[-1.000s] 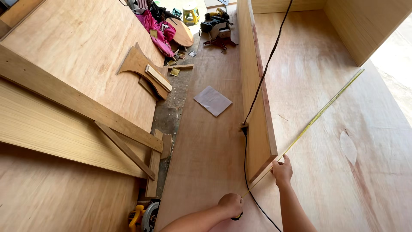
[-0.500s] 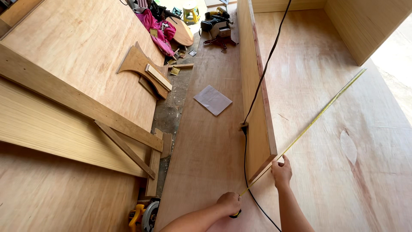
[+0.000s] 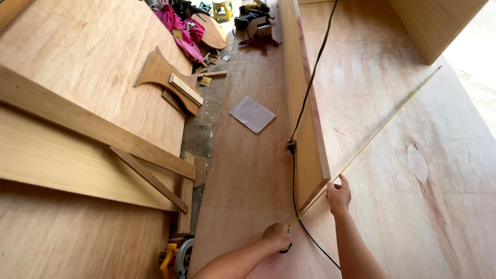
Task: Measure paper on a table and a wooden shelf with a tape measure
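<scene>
Plywood sheets cover the workshop floor around us. Since a second ago our hands have barely moved; the yellow tape measure point(image 3: 372, 139) stays stretched diagonally across the big plywood sheet point(image 3: 413, 206), so the measurement seems still in hand. Our left hand point(image 3: 277, 236) has its grip closed on the tape's case, and our right hand point(image 3: 338, 196) pins the blade beside the upright board point(image 3: 305, 103). We count two hands, one tape, one black cable point(image 3: 305, 77), one circular saw point(image 3: 178, 257).
</scene>
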